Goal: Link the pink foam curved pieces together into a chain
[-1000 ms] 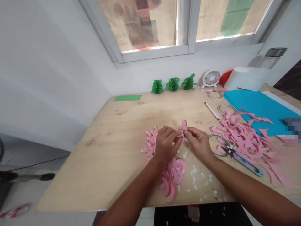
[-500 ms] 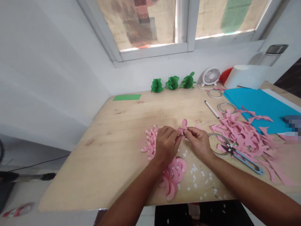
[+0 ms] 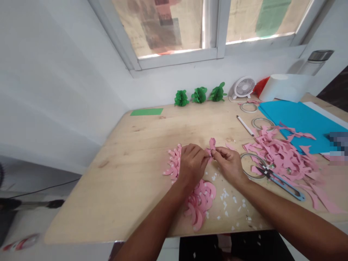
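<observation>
Between my two hands is a small pink paper piece (image 3: 212, 143), its rounded end pointing away from me. My left hand (image 3: 193, 163) is closed, its fingertips pinching the piece's left side. The thumb and fingers of my right hand (image 3: 228, 162) pinch it from the right. Several curved pink paper pieces with white tabs (image 3: 172, 165) lie left of my left hand, partly hidden by it. Under my left wrist spreads a heap of curved pink paper strips (image 3: 202, 201). Small white scraps (image 3: 225, 197) are scattered below my hands.
Pink paper offcuts (image 3: 285, 152) pile up at the right, with blue-handled scissors (image 3: 286, 188) and tape rolls (image 3: 263, 124) beside them. Blue sheets (image 3: 307, 119) lie behind. Along the wall stand green paper figures (image 3: 199, 95) and a white fan (image 3: 244, 87). A pen (image 3: 245, 125) lies nearby.
The pink paper piece has shifted and turned very slightly between my fingertips. Both hands keep their pinch, and the things on the table stay where they were.
</observation>
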### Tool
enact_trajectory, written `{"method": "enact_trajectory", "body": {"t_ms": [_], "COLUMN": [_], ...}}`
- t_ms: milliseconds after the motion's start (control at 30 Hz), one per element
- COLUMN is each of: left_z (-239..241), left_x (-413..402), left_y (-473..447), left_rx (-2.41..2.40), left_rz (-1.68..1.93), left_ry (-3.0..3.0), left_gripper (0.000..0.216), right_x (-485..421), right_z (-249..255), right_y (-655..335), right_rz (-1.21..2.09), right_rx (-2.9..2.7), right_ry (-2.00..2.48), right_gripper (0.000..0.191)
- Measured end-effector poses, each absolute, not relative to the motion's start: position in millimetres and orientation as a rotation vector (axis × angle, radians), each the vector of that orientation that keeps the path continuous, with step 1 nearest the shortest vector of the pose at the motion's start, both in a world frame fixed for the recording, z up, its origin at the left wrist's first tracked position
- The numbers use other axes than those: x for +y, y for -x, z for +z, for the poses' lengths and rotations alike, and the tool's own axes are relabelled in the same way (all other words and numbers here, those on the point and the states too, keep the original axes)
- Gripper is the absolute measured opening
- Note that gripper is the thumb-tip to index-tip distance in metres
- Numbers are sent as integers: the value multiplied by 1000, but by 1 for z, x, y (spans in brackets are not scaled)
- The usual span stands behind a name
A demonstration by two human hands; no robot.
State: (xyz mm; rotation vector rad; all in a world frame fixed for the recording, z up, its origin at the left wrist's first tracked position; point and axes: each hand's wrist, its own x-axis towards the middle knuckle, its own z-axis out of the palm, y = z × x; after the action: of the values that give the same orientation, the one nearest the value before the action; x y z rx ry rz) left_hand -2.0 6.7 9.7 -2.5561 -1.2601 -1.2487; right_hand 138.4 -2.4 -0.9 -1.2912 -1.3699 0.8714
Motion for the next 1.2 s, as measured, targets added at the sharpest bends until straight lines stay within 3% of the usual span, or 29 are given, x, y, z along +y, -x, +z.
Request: {"method": "enact_trajectory", "body": {"t_ms": [467, 1200], "left_z": [10, 12], "left_x": [6, 7], "left_y": [2, -1], "left_rx": [-1253, -1201], "left_rz": [-1309, -1166], "left_ry": [2538, 2510], "left_gripper": [5, 15], "right_x": [-1, -1], "right_z": [-1, -2], "right_y": [-140, -138], "right_rz": [897, 984], "right_rx": [-1325, -1251], "right_ry": [1297, 1262], "right_gripper": [26, 30]}}
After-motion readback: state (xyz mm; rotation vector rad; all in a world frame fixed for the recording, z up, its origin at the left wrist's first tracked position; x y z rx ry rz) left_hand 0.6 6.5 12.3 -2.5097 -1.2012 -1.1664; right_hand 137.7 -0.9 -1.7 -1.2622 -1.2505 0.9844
